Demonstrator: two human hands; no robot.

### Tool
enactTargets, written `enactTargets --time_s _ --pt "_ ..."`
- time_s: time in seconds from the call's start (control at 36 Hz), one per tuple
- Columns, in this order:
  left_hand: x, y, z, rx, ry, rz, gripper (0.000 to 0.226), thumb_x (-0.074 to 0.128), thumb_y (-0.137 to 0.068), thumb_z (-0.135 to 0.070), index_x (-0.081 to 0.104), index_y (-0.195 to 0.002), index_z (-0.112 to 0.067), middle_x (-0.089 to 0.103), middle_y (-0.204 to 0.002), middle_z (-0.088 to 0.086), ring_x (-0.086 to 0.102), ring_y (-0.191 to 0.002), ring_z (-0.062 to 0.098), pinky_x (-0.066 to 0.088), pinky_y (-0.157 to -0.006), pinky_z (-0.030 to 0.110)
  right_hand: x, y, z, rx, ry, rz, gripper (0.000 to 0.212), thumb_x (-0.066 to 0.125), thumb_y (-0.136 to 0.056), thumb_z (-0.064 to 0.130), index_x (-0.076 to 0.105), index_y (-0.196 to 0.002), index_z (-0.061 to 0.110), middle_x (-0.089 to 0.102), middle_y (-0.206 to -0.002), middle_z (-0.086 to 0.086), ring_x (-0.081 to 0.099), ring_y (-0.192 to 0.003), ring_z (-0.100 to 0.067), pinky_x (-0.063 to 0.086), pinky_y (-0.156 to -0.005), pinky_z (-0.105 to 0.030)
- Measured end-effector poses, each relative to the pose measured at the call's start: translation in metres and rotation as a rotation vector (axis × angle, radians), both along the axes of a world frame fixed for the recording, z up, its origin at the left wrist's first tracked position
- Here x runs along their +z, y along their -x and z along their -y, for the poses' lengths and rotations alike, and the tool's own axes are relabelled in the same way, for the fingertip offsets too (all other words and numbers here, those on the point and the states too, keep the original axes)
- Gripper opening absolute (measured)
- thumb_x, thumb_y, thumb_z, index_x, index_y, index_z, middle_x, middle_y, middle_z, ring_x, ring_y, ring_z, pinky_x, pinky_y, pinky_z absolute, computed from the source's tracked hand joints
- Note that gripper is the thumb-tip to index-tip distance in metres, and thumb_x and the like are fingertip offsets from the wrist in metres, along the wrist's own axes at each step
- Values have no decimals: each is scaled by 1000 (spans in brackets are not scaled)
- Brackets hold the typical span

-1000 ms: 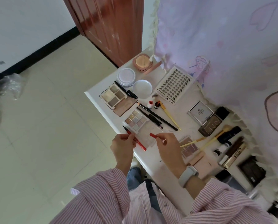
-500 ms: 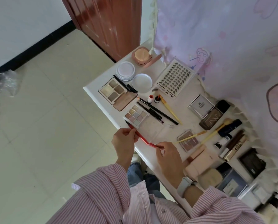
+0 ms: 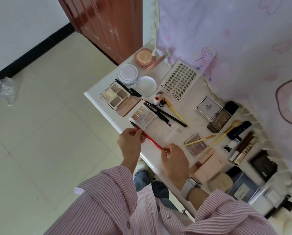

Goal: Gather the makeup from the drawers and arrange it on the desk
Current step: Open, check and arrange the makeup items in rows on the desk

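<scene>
At the bench's (image 3: 97,100) near edge: red pencil (image 3: 148,138), long axis along the edge, pinched by my left hand (image 3: 130,141) and right hand (image 3: 173,158) fingers at either end.

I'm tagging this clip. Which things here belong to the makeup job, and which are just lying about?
Job:
red pencil, held at its ends by the left hand and right hand
pastel palette
lash tray
brushes
desk

Lying about:
plastic bag on the floor
door
curtain
</scene>
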State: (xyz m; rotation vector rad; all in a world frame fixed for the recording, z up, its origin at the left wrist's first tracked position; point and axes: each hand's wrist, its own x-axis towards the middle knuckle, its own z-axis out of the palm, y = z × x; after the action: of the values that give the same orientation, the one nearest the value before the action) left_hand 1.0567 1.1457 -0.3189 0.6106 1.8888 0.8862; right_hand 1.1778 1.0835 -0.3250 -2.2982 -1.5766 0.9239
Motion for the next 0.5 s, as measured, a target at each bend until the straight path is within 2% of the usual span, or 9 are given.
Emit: enactTargets --time_s 0.14,0.28,0.5 --pt "-3 3 6 -24 -2 -34 2 64 -86 -7 63 -88 -7 67 -68 4 68 -60 17 57 -61 23 1 2 0 -9 -8 28 17 49 -93 28 57 -102 16 62 -97 2 56 -89 -11 49 -76 -26" --pt "-4 6 10 -43 -10 -48 5 62 -87 -7 62 -92 -7 67 -76 7 66 -61 13 53 -55 14 1 1 1 29 -15 39 19 50 -93 30 56 -104 16 61 -99 2 56 -88 -10 48 -73 -24" --pt "-6 6 12 -91 -23 -78 6 60 -88 -7 62 -94 -7 66 -79 6 65 -61 10 49 -52 8 2 0 5 43 -52 44 25 52 -92 32 52 -112 17 59 -99 3 53 -86 -8 44 -70 -19"
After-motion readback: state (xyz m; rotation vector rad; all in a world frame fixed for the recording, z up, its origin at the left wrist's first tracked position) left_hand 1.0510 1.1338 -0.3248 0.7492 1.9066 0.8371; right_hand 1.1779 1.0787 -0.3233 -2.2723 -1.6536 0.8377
